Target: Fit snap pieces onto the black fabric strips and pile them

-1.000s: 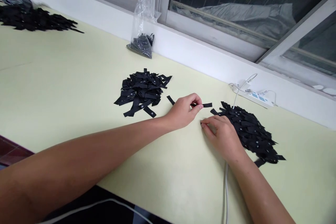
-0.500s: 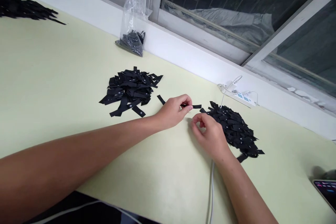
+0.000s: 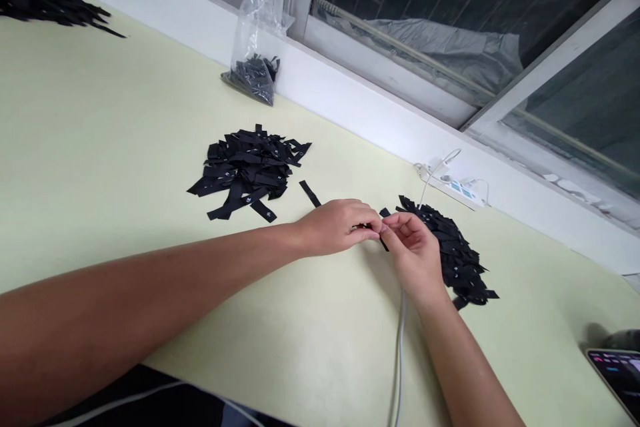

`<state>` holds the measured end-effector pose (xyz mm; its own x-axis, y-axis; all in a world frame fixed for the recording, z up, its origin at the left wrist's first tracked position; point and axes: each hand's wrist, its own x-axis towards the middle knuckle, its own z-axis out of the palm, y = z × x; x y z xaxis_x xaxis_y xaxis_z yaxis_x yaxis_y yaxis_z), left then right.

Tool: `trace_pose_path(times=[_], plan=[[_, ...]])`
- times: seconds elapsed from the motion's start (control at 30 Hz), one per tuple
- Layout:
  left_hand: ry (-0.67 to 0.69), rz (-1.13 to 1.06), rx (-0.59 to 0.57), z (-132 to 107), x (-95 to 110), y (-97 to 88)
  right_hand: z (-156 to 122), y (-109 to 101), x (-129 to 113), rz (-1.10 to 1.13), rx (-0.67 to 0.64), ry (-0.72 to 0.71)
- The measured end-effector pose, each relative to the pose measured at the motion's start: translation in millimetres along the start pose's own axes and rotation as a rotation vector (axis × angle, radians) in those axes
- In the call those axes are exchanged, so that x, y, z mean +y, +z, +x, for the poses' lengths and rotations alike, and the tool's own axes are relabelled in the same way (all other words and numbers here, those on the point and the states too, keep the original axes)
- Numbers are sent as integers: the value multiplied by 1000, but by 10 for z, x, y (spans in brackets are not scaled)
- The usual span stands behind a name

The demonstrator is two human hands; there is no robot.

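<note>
My left hand (image 3: 343,227) is closed in a pinch on a black fabric strip (image 3: 384,243), mostly covered by fingers. Fingertips of my right hand (image 3: 419,255) meet it there, pinching the same strip just above the table. Under the left wrist's far side lies a single loose strip (image 3: 309,193). To the left spreads a pile of black strips (image 3: 250,167), some with small white print. A second pile (image 3: 457,250) sits beyond my right hand, partly hidden by it.
A clear plastic bag (image 3: 255,40) holding black strips leans against the wall. A white power strip (image 3: 457,190) with cables stands behind the right pile. More black strips (image 3: 45,3) lie far left. A phone-like screen (image 3: 617,377) is at the right edge.
My left hand has moved slightly right and nearer with the strip. My right hand's fingers have come up to it and closed on the strip. The piles stay put.
</note>
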<state>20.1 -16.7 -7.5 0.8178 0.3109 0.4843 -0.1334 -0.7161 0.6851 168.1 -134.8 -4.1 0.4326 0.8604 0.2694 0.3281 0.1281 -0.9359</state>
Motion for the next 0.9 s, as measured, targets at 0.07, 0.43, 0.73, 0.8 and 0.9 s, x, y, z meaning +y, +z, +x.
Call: trace_pose_path(times=[0.07, 0.43, 0.73, 0.8, 0.9], plan=[[-16, 2, 14, 1, 0, 1, -2, -6, -13, 12, 1, 11], [-56, 9, 42, 7, -10, 9, -13, 2, -74, -11, -27, 20], [-127, -25, 70, 9, 11, 13, -19, -8, -58, 41, -65, 44], [-138, -28, 73, 6, 11, 17, -17, -5, -47, 46, -59, 46], [-141, -32, 52, -5, 9, 20, -19, -4, -38, 64, -59, 58]])
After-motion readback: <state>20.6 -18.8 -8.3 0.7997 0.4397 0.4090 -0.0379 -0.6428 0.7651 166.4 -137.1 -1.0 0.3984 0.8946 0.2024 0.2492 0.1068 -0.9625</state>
